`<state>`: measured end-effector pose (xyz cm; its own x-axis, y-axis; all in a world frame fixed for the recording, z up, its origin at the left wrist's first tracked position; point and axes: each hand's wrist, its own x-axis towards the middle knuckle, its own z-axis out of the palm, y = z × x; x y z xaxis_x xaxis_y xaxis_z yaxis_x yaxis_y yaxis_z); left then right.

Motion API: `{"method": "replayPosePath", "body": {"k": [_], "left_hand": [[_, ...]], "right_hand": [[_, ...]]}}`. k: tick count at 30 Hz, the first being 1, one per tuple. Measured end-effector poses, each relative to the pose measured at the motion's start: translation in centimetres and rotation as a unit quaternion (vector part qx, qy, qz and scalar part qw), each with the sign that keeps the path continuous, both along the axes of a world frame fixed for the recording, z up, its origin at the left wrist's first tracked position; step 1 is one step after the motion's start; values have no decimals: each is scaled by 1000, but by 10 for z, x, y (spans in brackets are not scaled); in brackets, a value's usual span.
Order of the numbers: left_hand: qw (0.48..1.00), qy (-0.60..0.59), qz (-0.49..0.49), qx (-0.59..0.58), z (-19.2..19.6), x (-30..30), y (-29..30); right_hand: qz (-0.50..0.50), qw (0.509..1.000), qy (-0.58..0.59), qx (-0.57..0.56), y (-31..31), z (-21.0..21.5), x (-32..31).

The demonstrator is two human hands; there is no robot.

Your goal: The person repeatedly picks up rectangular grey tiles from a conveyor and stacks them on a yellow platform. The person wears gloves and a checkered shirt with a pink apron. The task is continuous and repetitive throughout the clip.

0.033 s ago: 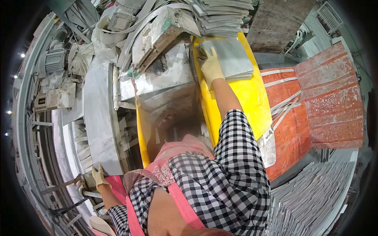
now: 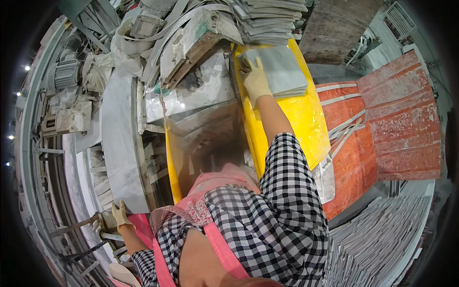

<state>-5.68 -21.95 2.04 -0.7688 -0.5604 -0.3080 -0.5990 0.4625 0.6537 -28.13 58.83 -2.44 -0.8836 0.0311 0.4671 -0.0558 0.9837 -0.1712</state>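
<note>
My right hand (image 2: 256,81), in a pale yellow glove, lies flat with fingers spread on the top tile of a short stack of grey square tiles (image 2: 282,71). The stack sits on a yellow tray-like surface (image 2: 301,124). My left hand (image 2: 120,215), also gloved, is far down at the left with fingers apart, touching the near end of a long grey stone slab (image 2: 119,143). I wear a black-and-white checked shirt and a pink apron.
A stone-cutting machine (image 2: 191,95) coated in grey sludge stands between the slab and the yellow surface. Stacked grey tiles (image 2: 267,19) lie at the back, red-orange sheets (image 2: 392,119) to the right, and several rows of thin tiles (image 2: 382,239) at lower right. A motor (image 2: 67,74) sits at the left.
</note>
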Motion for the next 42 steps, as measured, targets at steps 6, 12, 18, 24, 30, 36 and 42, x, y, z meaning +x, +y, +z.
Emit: {"method": "replayPosePath", "body": {"k": [6,12,18,24,30,36,42], "left_hand": [[1000,-3,-2,28,3,15,-8],[997,35,-40,-57,-10,13,-17],[989,104,-27,99,-10,10,1],[994,-50,-75,-70,21,-19,21],[981,-115,-126,-96,30,-32,22],[977,-40,-128,-167,78,-23,26],[974,-98,-164,121,180,-22,82]], "right_hand": [[-51,994,-11,-91,-23,29,12],[-90,969,-67,-220,-41,78,33],[-8,888,-294,355,-36,113,58],[201,977,-53,-38,8,102,27],[141,988,22,-58,4,112,56],[183,966,-24,-181,-53,131,129],[100,876,-161,-444,-89,126,172]]}}
